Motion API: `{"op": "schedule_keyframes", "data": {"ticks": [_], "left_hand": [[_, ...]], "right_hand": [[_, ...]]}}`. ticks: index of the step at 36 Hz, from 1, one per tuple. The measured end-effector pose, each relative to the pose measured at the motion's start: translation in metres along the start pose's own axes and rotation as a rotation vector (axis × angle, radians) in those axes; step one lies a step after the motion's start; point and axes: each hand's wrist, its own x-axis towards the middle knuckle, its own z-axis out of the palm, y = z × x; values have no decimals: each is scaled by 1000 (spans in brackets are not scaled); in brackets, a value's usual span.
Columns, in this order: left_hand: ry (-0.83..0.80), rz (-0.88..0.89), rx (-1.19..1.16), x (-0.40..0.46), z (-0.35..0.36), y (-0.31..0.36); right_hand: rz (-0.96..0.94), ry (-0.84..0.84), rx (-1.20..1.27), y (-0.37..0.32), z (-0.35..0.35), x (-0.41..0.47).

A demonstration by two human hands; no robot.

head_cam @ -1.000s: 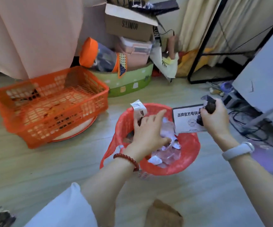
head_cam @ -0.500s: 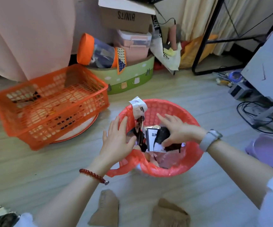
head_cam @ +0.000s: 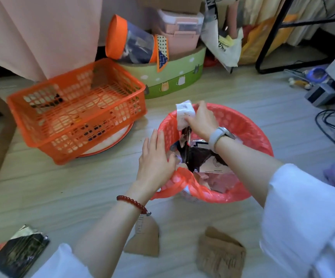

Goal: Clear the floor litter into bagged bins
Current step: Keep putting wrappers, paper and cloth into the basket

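Bin: we see a round white lattice bin [head_cam: 190, 197] lined with a red plastic bag [head_cam: 241, 127] on the pale wood-plank floor [head_cam: 82, 187], just right of centre.
Litter inside: we make out a black wrapper [head_cam: 198, 157] and a white printed card [head_cam: 215, 167] lying in the bag.
Right hand: our right hand [head_cam: 201, 121] reaches over the far rim, its fingers curled and clamped on a white printed paper slip [head_cam: 183, 114] that stands up at the bag's edge.
Left hand: our left hand [head_cam: 155, 159] rests at the near left rim with fingers straight and slightly apart, touching the bag's bunched edge; we cannot tell whether the thumb pinches it.
Floor litter: we see two brown cardboard scraps [head_cam: 219, 251] close to us and a dark foil packet [head_cam: 20, 251] at lower left.
Beside: an orange plastic mesh basket [head_cam: 76, 109] sits tilted to the left, well apart from the bin.
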Motion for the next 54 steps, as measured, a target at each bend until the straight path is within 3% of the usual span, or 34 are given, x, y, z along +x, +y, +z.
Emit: {"op": "schedule_keyframes", "data": {"ticks": [4,8,10,13,19,23,27,32,39,47,51,54], "left_hand": [[8,-5,-10,0,1,0],[19,-1,-13,0,3,-2],[23,-3,-14,-1,3,-2],[21,3,3,0,1,-2],[-13,62,-20,2,-20,-17],[100,60,-64,0,-61,-50],[145,-21,-34,-23,-110,-104],[142,-274,-57,-92,-135,-201],[29,-635,50,-198,-112,-344],[-325,-656,263,-201,-65,-387],[-94,-470,397,-204,-57,-388],[76,-455,292,-208,-67,-390]], "right_hand": [[-192,122,70,5,-15,-5],[-422,363,-84,29,-43,-18],[-447,228,-290,48,-48,-23],[-392,-178,-475,65,-46,-27],[-457,0,-172,18,-34,-35],[-599,3,-14,-43,-10,-54],[-733,-115,102,-102,35,-85],[-805,-390,8,-142,121,-131],[-740,-842,-353,-159,232,-200],[-612,-956,-406,-142,276,-228],[-480,-940,-284,-136,282,-236],[-401,-912,-181,-140,284,-241]]}}
